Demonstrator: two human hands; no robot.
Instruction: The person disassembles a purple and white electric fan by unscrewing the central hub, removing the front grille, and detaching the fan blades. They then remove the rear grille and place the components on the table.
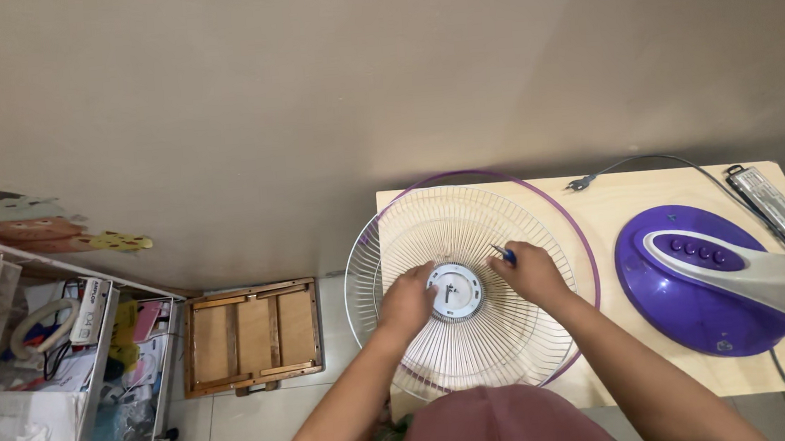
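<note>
Head view: two hands work at the middle of a wire fan grille (471, 289) lying flat on a pale wooden table (630, 196).

Left hand (407, 300) curls loosely against the grille's white centre disc (455, 292), fingers bent onto its edge, gripping nothing else. Right hand (532, 273) is closed around a blue-handled tool (504, 254), seemingly a screwdriver, just beside the disc. A purple rim ring (570, 226) lies under the grille. Right of the right hand sits the purple fan base (692, 296); left of the left hand, on the floor, a wooden tray (251, 336).
</note>
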